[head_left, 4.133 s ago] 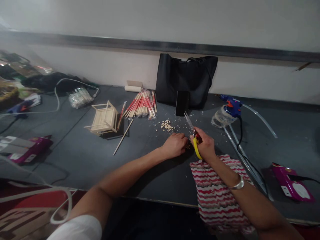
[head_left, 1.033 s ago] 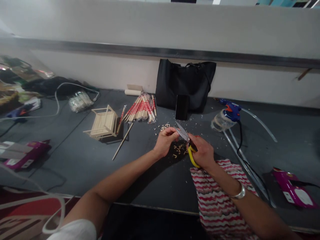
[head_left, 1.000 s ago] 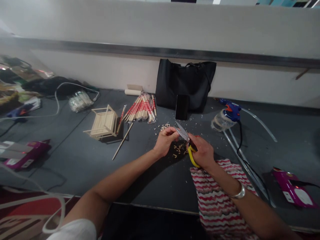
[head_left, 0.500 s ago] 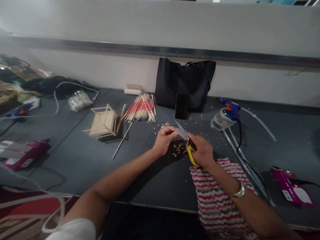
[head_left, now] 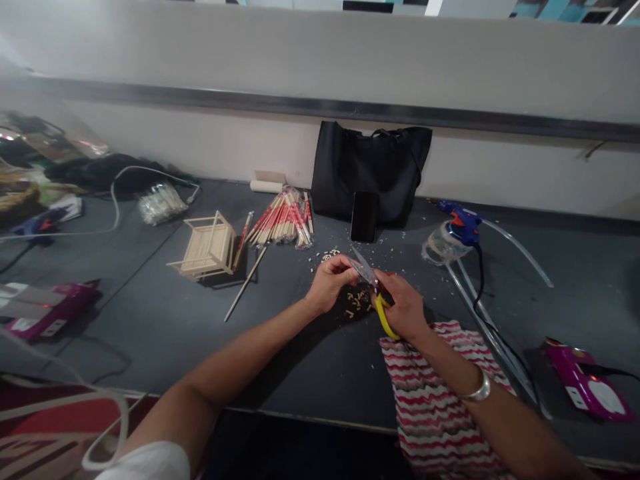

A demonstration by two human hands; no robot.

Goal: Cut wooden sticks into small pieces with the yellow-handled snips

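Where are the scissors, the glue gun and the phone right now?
scissors (head_left: 363, 270): head view, on the metal blades.
glue gun (head_left: 463, 218): head view, on the blue body.
phone (head_left: 364, 217): head view, on the dark screen's middle.

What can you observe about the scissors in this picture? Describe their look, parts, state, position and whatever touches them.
The scissors have grey metal blades and a yellow handle loop, plastic by the look of it, with a hint of red beside it. The right hand grips the handles, so part of them is hidden. The blades point up and to the left, raised above the dark table and a scatter of small wooden offcuts. The blade tips meet the fingertips of the left hand. Whether the blades are slightly parted cannot be told.
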